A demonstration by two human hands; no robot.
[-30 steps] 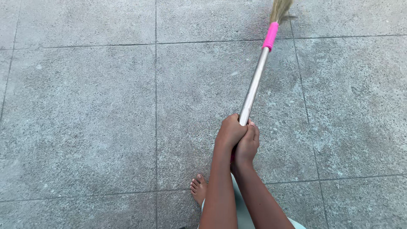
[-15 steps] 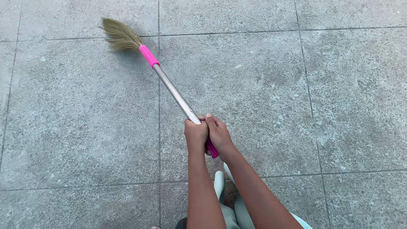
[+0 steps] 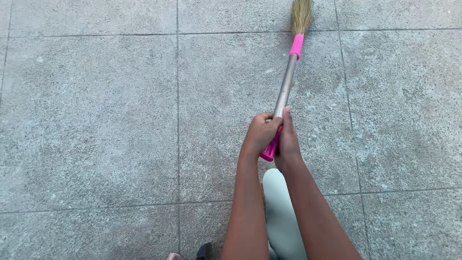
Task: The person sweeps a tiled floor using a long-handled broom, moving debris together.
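Pink-gripped broom held out over grey paving slabs, its long axis running from the hands up and slightly right, straw head pointing away from the person toward the top edge. The metal shaft joins a pink collar below the bristles. Left hand and right hand are pressed together, both wrapped tight about the pink end grip, forearms stretched forward side by side. A pale green trouser leg shows beneath them.
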